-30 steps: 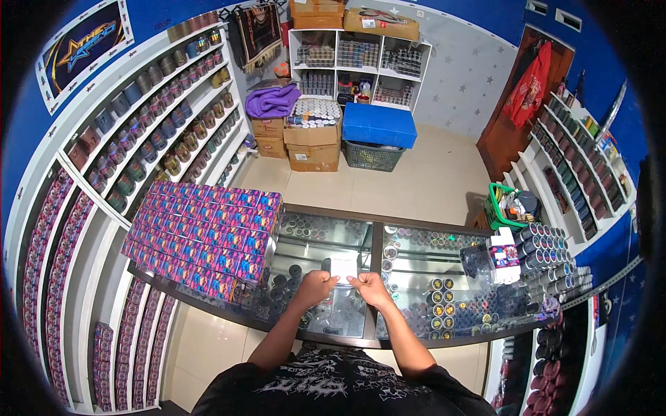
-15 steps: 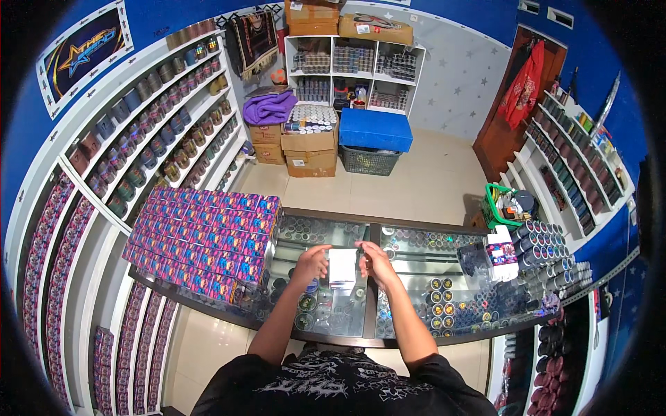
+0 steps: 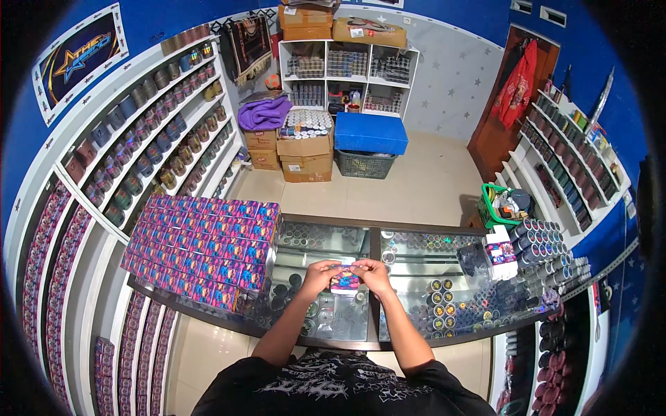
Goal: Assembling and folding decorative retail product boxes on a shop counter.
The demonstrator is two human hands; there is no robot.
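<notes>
Between my hands, over the glass counter, is a small cardboard box (image 3: pixel 345 283) printed in pink, purple and blue. My left hand (image 3: pixel 320 279) has its fingers closed at the box's upper left corner. At the upper right corner my right hand (image 3: pixel 375 278) grips in the same way, the fingertips of both hands nearly meeting along the top edge. To the left stands a large stacked block of matching boxes (image 3: pixel 201 243). Round dark-lidded containers lie under and beside my left wrist.
The glass-topped counter (image 3: pixel 406 326) has a dark frame and round containers showing in it. At its right stand flattened white and printed cartons (image 3: pixel 501 255), a black bag (image 3: pixel 473 260) and stacked spools (image 3: pixel 538 243). Beyond it are a green basket (image 3: pixel 491 208) and cardboard boxes (image 3: pixel 305 166).
Both hands have come inward from beside the box and now hold its top edge. The box showed a white face before; its printed side faces up now.
</notes>
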